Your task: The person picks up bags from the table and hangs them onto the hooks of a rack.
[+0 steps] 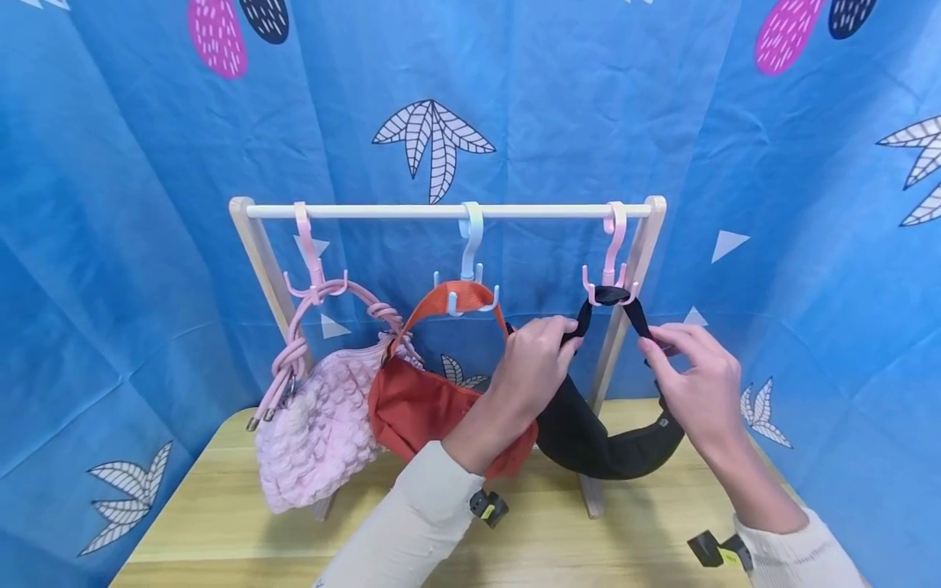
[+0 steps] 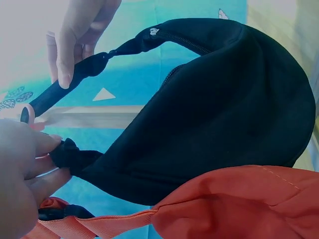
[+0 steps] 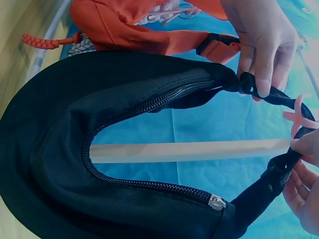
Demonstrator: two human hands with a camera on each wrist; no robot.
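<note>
A black shoulder bag (image 1: 617,453) with a curved zipper hangs by its strap (image 1: 612,296) over the prongs of the right pink hook (image 1: 614,237). My left hand (image 1: 531,366) pinches the strap's left side, just below the hook. On the other side, my right hand (image 1: 698,380) pinches the strap between thumb and fingers. In the left wrist view, the black bag (image 2: 209,114) hangs beside the red-orange bag (image 2: 239,209). The right wrist view shows the zipper pull (image 3: 217,201) near the strap end by my right hand (image 3: 305,184).
A red-orange bag (image 1: 434,400) hangs from the light blue hook (image 1: 471,233), partly behind my left forearm. At the left, a fluffy pink bag (image 1: 323,416) hangs from another pink hook (image 1: 309,245). A white rail (image 1: 382,211) on wooden posts carries the hooks above a wooden table (image 1: 206,506).
</note>
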